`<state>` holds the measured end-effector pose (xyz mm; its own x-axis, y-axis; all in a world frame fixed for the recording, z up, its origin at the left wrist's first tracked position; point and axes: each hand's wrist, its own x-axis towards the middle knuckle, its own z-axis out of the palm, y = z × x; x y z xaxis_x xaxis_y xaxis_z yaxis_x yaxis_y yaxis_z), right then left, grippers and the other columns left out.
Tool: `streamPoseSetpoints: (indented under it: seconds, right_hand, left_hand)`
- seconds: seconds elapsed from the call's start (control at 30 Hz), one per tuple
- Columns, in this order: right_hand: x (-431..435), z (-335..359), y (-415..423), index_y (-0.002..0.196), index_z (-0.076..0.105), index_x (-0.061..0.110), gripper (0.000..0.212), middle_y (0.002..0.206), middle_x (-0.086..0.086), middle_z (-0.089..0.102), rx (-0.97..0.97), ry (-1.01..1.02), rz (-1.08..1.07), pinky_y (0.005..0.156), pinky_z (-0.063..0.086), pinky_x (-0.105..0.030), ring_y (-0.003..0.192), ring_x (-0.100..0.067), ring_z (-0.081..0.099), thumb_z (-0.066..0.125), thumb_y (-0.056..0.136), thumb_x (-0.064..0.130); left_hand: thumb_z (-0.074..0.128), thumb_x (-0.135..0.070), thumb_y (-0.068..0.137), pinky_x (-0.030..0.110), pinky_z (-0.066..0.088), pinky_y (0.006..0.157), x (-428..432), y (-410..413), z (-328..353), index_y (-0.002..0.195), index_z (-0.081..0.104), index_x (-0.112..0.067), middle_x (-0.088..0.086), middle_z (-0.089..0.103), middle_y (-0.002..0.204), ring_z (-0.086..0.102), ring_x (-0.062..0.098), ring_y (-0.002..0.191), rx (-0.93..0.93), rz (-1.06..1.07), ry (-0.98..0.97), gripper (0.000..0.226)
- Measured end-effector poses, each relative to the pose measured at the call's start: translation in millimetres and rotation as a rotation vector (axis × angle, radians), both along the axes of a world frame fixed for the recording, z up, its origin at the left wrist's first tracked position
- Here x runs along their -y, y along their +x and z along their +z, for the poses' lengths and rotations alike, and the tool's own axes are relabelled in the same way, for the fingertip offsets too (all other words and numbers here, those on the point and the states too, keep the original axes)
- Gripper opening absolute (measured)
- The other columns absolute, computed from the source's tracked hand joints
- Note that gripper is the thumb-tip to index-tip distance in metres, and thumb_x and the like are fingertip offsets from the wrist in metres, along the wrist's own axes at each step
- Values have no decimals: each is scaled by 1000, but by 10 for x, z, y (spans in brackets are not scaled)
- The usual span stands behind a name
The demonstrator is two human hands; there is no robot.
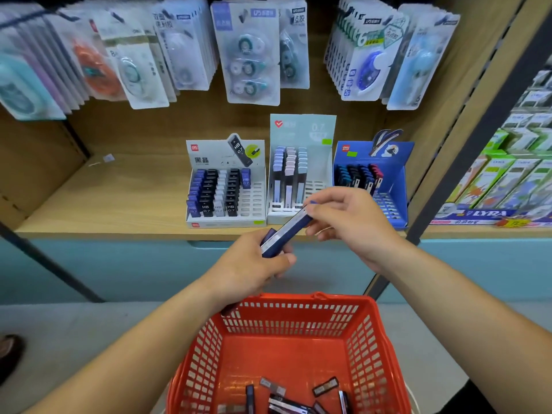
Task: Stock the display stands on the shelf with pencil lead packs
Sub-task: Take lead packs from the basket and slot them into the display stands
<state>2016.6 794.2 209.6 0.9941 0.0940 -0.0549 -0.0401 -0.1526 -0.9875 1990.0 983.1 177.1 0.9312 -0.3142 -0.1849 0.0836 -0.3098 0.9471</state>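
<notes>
My left hand [254, 264] grips the lower end of a dark blue pencil lead pack [288, 230], possibly with more packs behind it. My right hand [343, 222] pinches the upper end of the same pack. Both hands hover in front of the shelf edge, above a red basket [385, 339] with several loose lead packs [286, 398] on its bottom. On the wooden shelf stand three display stands: a white one [254, 201] mostly filled on its left side, a pale one [319, 186] holding three rows, and a blue one [397, 186] with packs at its back left.
Blister packs of correction tape [251, 52] hang above the stands. Boxes of coloured pencils [501, 186] fill the neighbouring shelf on the right. The shelf's left half [104, 192] is bare wood. A dark shoe [9, 354] shows at the left edge on the floor.
</notes>
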Motion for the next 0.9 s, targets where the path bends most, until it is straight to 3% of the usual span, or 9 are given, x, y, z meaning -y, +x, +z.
streamPoseSetpoints:
  seconds: [0.13, 0.23, 0.4, 0.57, 0.67, 0.8, 0.9]
  right_hand:
    - [69, -80, 123, 97, 68, 8, 7, 75, -7, 73, -17, 78, -46, 61, 56, -28, 64, -17, 67, 60, 98, 6]
    - [117, -139, 219, 97, 67, 6, 7, 76, -7, 72, -35, 129, -83, 62, 57, -29, 64, -17, 67, 60, 98, 6]
    - [136, -222, 277, 96, 67, 12, 10, 73, -2, 70, -32, 127, -20, 63, 57, -29, 66, -19, 68, 59, 99, 6]
    - [106, -287, 313, 96, 68, 12, 7, 86, -9, 70, -51, 171, -25, 63, 60, -33, 69, -24, 71, 62, 98, 12]
    - [122, -332, 340, 89, 67, 7, 11, 84, -12, 68, -24, 136, -41, 58, 59, -31, 64, -22, 69, 68, 94, 17]
    - [205, -382, 429, 86, 68, 1, 9, 84, -18, 70, 20, 55, -46, 64, 59, -28, 67, -23, 70, 74, 89, 7]
    - [329, -412, 486, 99, 69, 5, 14, 93, -15, 75, 2, 40, 45, 70, 59, -28, 79, -22, 72, 72, 88, -3]
  left_hand:
    - [68, -18, 96, 15, 32, 41, -91, 63, 7, 91, 58, -11, -1, 49, 60, 38, 4, 40, 10, 48, 10, 13]
    - [72, -22, 93, 19, 26, 39, -165, 130, -1, 89, 54, -10, -4, 45, 55, 30, 11, 43, -39, 96, -43, 22]
    - [70, -24, 94, 20, 24, 41, -202, 239, -67, 92, 63, -12, 0, 48, 58, 29, 14, 45, -37, 168, -110, 14]
    - [67, -23, 96, 20, 29, 39, -152, 317, -177, 91, 64, -9, -2, 51, 56, 34, 11, 41, 5, 152, -17, 15]
    - [70, -21, 94, 14, 33, 41, -79, 347, -223, 90, 66, -10, -2, 56, 57, 42, 5, 40, 110, 159, 59, 13]
    - [72, -16, 92, 8, 34, 42, 22, 391, -273, 90, 63, -8, -3, 57, 58, 45, -1, 38, 147, 187, 61, 12]
    - [72, -17, 93, 11, 33, 42, 72, 438, -294, 97, 62, -9, 0, 61, 62, 44, -1, 38, 111, 178, 55, 14]
